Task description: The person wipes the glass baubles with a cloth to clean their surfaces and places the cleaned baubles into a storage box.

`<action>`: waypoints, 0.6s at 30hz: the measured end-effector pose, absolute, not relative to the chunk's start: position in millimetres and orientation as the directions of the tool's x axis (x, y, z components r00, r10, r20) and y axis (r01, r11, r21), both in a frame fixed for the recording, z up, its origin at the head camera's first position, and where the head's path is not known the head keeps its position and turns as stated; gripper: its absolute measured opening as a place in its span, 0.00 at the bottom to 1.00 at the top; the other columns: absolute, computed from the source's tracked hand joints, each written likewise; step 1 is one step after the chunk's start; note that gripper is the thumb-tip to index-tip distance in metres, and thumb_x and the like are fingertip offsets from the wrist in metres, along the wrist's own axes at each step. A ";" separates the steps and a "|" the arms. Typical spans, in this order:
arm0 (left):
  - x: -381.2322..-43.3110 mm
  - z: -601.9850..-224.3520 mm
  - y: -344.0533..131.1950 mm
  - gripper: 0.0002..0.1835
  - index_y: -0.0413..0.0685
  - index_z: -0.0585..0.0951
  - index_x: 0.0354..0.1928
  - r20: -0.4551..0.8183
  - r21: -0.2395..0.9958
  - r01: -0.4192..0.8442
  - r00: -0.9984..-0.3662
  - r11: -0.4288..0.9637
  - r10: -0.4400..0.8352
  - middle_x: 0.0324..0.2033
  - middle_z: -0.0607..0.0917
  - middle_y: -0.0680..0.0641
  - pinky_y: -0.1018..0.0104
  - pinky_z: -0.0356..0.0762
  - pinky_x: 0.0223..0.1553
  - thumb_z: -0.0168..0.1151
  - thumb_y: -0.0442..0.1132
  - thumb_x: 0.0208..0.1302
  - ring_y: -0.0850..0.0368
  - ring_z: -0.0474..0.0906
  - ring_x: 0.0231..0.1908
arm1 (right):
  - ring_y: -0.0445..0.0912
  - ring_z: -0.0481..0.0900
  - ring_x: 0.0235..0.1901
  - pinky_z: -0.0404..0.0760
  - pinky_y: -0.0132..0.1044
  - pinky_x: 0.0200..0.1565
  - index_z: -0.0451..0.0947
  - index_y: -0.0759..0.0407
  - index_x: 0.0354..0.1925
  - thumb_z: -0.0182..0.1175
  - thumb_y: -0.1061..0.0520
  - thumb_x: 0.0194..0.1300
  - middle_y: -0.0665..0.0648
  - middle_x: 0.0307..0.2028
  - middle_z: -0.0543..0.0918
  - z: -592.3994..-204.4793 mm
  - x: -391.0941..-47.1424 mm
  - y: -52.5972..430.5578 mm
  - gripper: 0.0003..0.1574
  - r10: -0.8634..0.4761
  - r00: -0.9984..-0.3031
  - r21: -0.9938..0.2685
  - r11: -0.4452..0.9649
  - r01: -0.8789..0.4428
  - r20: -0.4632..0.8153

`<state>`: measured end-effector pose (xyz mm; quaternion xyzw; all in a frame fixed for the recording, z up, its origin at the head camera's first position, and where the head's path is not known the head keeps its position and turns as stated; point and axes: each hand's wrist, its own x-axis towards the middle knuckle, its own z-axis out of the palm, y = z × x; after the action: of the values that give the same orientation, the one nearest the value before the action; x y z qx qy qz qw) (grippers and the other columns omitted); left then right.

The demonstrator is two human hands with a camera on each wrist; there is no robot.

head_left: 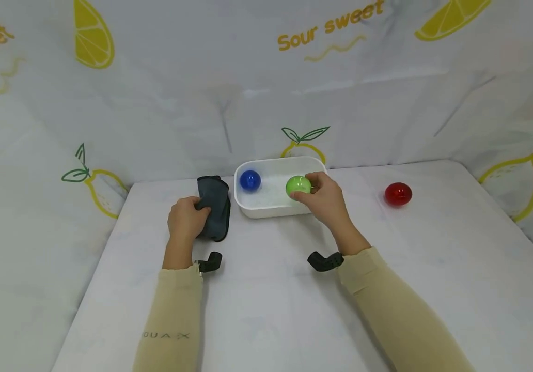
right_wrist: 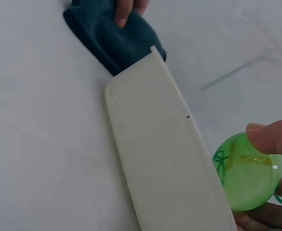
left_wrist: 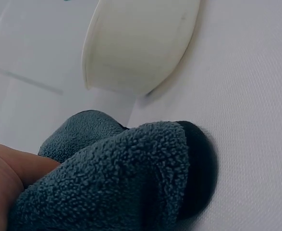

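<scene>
My left hand (head_left: 186, 219) pinches a folded dark teal cloth (head_left: 216, 209) that lies on the table just left of a white container (head_left: 273, 212). Its fuzzy surface fills much of the left wrist view. With thumb and fingers my right hand (head_left: 328, 199) grips a translucent green ball (right_wrist: 249, 175) at the container's right end. In the right wrist view the ball shows beyond the container's rim; whether it touches the bottom I cannot tell. A blue ball (head_left: 250, 181) sits inside the container at the left end.
A shiny red ball (head_left: 398, 194) rests on the white-covered table (head_left: 257, 310), right of the container. Behind the table hangs a white sheet (head_left: 169, 113) with printed lemons. A black wrist-worn piece sticks out inward from each sleeve.
</scene>
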<state>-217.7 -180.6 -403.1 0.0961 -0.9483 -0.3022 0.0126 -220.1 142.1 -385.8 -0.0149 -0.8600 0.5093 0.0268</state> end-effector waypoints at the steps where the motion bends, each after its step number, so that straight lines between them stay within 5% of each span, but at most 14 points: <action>1: -217.7 -402.1 -180.5 0.24 0.42 0.78 0.61 -0.037 0.574 -0.179 -0.980 0.799 -0.193 0.58 0.81 0.36 0.42 0.75 0.55 0.60 0.44 0.66 0.35 0.77 0.56 | 0.52 0.77 0.52 0.79 0.45 0.50 0.71 0.58 0.62 0.71 0.45 0.55 0.58 0.56 0.79 -384.7 -224.4 139.5 0.40 0.033 -0.999 -0.846 0.533 0.007 0.012; 8: -217.4 -401.8 -179.3 0.22 0.42 0.80 0.60 -0.030 0.580 -0.173 -0.981 0.796 -0.191 0.56 0.82 0.37 0.43 0.76 0.53 0.60 0.44 0.66 0.35 0.79 0.54 | 0.56 0.79 0.50 0.77 0.50 0.49 0.74 0.57 0.61 0.65 0.36 0.54 0.61 0.54 0.81 -382.2 -246.2 121.8 0.42 -0.041 -0.996 -0.626 0.779 0.018 -0.080; 18: -218.3 -404.7 -182.2 0.22 0.44 0.80 0.59 -0.019 0.598 -0.173 -0.979 0.782 -0.202 0.55 0.83 0.38 0.44 0.77 0.53 0.60 0.44 0.66 0.38 0.80 0.53 | 0.53 0.77 0.46 0.76 0.48 0.50 0.73 0.62 0.61 0.66 0.40 0.53 0.60 0.53 0.82 -385.7 -265.0 103.9 0.42 -0.065 -0.986 -0.542 0.840 0.029 -0.153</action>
<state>-218.3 -182.2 -404.7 0.0993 -0.9438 -0.3145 0.0229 -265.0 103.9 -385.7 0.0096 -0.9556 0.2827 -0.0829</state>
